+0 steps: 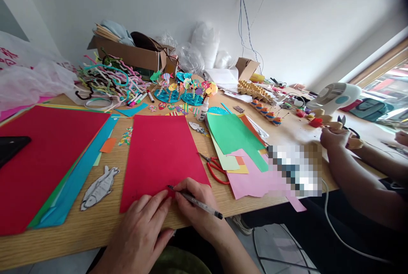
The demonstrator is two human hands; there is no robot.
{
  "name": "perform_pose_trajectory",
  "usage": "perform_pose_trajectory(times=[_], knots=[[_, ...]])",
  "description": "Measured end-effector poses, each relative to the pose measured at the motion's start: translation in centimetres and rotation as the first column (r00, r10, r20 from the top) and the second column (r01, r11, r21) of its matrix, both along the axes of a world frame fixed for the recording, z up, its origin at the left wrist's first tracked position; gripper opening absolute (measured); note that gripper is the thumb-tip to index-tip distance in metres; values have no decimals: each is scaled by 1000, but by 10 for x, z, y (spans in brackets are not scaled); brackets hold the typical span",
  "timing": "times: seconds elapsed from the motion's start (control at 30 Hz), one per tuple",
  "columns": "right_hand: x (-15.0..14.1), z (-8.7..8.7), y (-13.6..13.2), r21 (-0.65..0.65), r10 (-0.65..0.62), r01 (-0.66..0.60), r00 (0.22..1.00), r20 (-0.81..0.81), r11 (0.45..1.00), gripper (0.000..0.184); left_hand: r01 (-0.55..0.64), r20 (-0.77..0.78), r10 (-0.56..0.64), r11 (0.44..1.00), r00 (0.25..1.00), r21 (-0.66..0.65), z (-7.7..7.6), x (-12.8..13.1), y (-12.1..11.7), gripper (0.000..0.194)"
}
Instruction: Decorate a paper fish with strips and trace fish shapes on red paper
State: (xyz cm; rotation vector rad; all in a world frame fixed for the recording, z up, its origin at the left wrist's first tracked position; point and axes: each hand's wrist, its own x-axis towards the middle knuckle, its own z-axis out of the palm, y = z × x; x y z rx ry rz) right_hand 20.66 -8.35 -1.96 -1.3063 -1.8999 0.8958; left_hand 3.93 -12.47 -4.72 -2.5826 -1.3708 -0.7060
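Observation:
A sheet of red paper [162,146] lies on the table in front of me. My right hand [197,206] grips a black-capped pen [204,209], its tip at the sheet near the lower edge. Beside it, my left hand [140,223] rests with its fingers stretched over the sheet's near edge and the thumb apart. To the left lies a paper fish cut-out [99,189] with drawn scales. Red-handled scissors [216,169] are just right of the red sheet.
Stacked coloured sheets [57,155] lie left, with a black object [12,148] on them. Green paper [236,135] and pink scraps [245,184] lie right. A glue bottle [203,110], pipe cleaners [111,76] and fish models [188,89] stand behind. A co-worker's hands [334,137] work at right.

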Motion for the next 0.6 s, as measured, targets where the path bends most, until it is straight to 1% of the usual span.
perform_pose_trajectory(times=[0.2, 0.3, 0.6], knots=[[0, -1, 0, 13, -7, 7, 1000, 1, 1000, 11, -7, 4, 8, 1000, 1000, -26, -2, 0, 0, 45], [0, 0, 0, -1, 6, -6, 1000, -6, 1000, 12, -8, 6, 9, 1000, 1000, -28, -1, 0, 0, 43], [-2, 0, 0, 12, -6, 6, 1000, 15, 1000, 12, -8, 15, 8, 1000, 1000, -26, 0, -1, -1, 42]])
